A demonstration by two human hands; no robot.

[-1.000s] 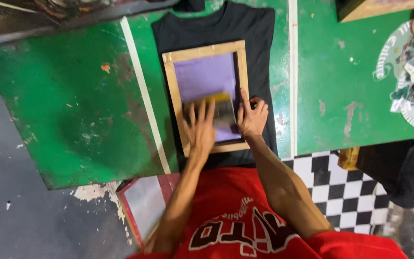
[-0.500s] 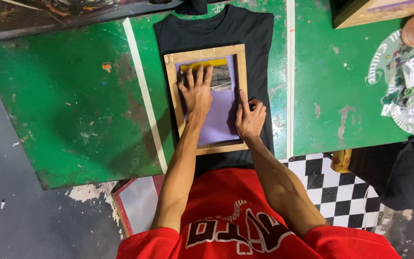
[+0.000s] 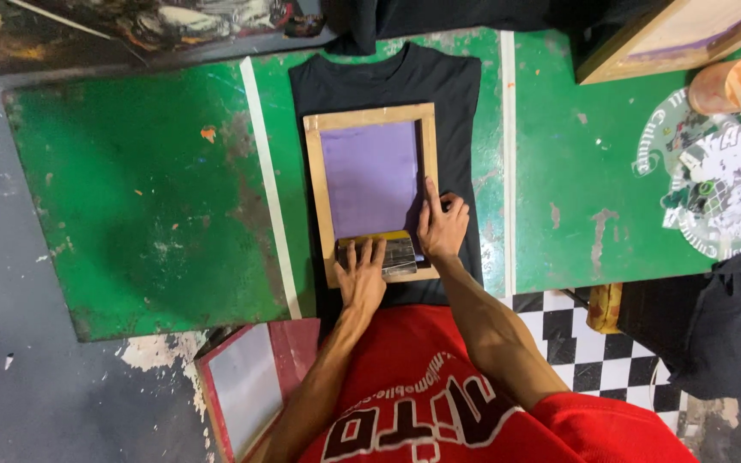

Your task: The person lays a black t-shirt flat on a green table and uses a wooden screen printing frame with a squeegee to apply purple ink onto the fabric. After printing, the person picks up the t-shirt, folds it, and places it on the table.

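Head view, from your far left: a worn green table (image 3: pixel 147 197) with scuffed paint and a white stripe (image 3: pixel 269 184) down it, and below its edge a red-framed screen (image 3: pixel 246 390) leaning near the floor. Next comes the black T-shirt (image 3: pixel 388 81), spread flat on the table, with the wooden screen-printing frame (image 3: pixel 370 116) lying on top of it, purple mesh up. Your left hand (image 3: pixel 360 279) presses on the squeegee (image 3: pixel 388 250) at the near end of the frame, fingers spread over the blade (palm down, more a flat push than a closed grasp). Just beside it, your right hand (image 3: pixel 441 227) rests on the frame's right rail, fingers stretched flat along the wood, holding nothing. Further right, a second white stripe (image 3: pixel 508 171), another wooden frame (image 3: pixel 679 39) at the top corner, an orange cup (image 3: pixel 735 81) with a stick in it, and a printed cloth (image 3: pixel 722 189).
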